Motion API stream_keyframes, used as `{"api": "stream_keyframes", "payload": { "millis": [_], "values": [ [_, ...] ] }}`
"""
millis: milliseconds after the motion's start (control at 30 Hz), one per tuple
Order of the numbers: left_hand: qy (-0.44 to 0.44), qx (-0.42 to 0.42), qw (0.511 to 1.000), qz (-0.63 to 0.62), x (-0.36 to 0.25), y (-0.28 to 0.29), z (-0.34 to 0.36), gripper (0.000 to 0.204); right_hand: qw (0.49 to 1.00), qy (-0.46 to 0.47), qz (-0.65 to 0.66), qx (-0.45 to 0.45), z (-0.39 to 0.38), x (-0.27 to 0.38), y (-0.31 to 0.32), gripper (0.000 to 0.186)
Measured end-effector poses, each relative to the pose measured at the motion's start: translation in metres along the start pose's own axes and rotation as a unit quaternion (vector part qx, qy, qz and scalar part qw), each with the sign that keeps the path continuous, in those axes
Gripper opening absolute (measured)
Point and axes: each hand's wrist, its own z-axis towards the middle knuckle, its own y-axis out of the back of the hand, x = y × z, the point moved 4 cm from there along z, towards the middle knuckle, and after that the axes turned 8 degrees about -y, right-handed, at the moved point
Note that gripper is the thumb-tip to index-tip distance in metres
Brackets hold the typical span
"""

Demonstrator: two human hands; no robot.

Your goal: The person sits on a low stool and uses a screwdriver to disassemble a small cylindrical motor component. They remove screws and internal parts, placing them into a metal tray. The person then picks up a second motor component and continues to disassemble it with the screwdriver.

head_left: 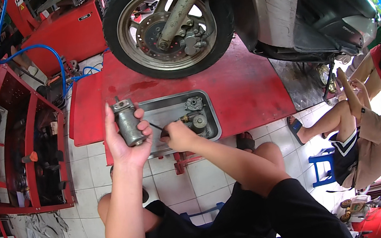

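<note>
Far left, a yellow warning sticker [21,6] on the red post; then a dark, pale-lettered label [84,17] on the red housing. Here's the left hand [129,154], fingers wrapped round a grey metal cylinder [128,125], held upright against the palm! Beside it, the right hand [181,137] grips a dark thin-shafted tool [165,132], pointing cylinder-wards, over the tray [161,104] on the red bench [246,95]. Far right, pale lettering marks the scooter [335,26].
</note>
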Motion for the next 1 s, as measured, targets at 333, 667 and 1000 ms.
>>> {"api": "stream_keyframes", "payload": {
  "millis": [333, 667, 1000],
  "values": [
    [0.105, 0.085, 0.984, 0.116, 0.056, 0.005, -0.016, 0.044, 0.940, 0.025, 0.327, -0.097, -0.076, 0.014, 0.133, 0.015],
    [0.158, 0.130, 0.962, 0.182, 0.106, 0.005, -0.022, 0.049, 0.928, 0.247, 0.241, -0.142, -0.120, 0.020, 0.154, 0.012],
    [0.179, 0.151, 0.962, 0.141, 0.111, 0.000, -0.020, 0.056, 0.923, 0.227, 0.281, -0.131, -0.115, 0.012, 0.149, 0.014]
  ]
}}
